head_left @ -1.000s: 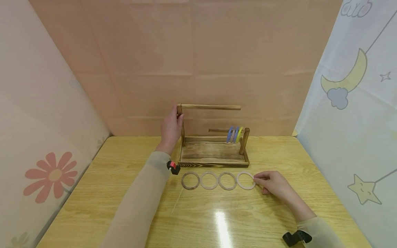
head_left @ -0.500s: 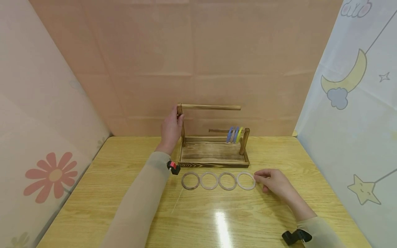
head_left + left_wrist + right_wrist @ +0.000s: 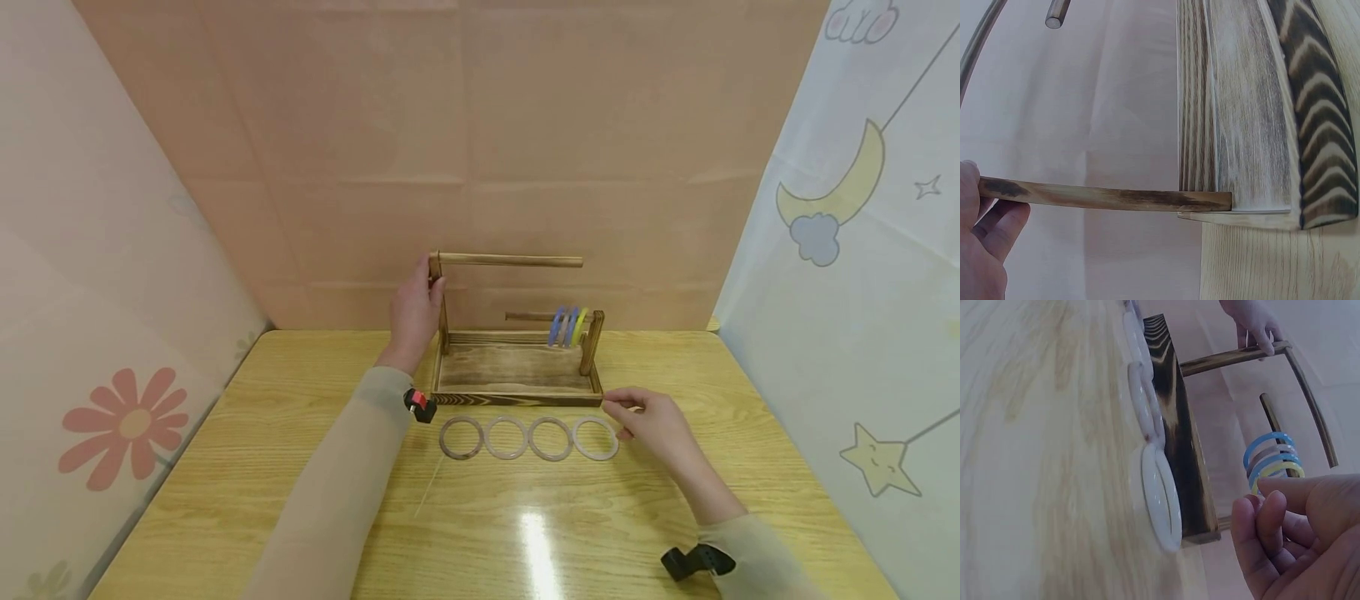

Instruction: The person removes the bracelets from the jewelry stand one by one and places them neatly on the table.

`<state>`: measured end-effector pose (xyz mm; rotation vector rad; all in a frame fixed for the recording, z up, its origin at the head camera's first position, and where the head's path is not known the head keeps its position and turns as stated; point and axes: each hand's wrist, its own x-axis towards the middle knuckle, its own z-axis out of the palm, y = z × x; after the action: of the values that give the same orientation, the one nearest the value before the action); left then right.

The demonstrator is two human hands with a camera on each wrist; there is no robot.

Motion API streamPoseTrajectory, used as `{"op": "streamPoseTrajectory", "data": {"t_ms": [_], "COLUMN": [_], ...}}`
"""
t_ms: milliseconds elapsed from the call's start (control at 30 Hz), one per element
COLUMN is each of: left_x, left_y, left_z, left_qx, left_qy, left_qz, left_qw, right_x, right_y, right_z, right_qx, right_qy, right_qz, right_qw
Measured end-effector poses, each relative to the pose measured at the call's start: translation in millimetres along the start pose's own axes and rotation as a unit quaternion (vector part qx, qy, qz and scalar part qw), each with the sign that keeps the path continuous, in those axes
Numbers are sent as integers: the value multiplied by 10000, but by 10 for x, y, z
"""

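The left grip [image 3: 415, 311] holds the one rack [image 3: 517, 400]; the right grip [image 3: 656, 425], loosely curled, holds nothing. Four rings [image 3: 573, 325] hang there, four other rings [image 3: 530, 438] lie on the surface [image 3: 465, 533].

A brown wooden rack [image 3: 517, 401] is carried by a yellow wood-grained worktop [image 3: 465, 542]; in front of the rack, a mottled brown ring [image 3: 461, 457], a translucent ring [image 3: 506, 457], a greyish ring [image 3: 550, 458] and a white ring [image 3: 596, 458] are laid in a row.

Left-wrist view: I get the left hand [image 3: 984, 259] cropped. Right-wrist view: the right hand [image 3: 1313, 534] partly covers the yellow ring [image 3: 1282, 465].
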<state>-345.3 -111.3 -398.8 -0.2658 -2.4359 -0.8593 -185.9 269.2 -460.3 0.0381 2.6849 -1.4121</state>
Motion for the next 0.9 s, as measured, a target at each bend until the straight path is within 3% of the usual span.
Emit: {"op": "streamPoseTrajectory", "data": {"t_ms": [467, 900], "left_x": [0, 3], "left_y": [7, -4], "left_z": [-7, 14], "left_qx": [38, -63], "left_qy": [-69, -73], "left_qz": [-19, -131], "left_qw": [10000, 9999], "right_x": [131, 283], "right_y": [-357, -592], "right_z": [232, 450], "right_qx": [895, 1474], "right_qy": [785, 1192], "right_qz": [-535, -849], "right_qw": [9914, 9782]}}
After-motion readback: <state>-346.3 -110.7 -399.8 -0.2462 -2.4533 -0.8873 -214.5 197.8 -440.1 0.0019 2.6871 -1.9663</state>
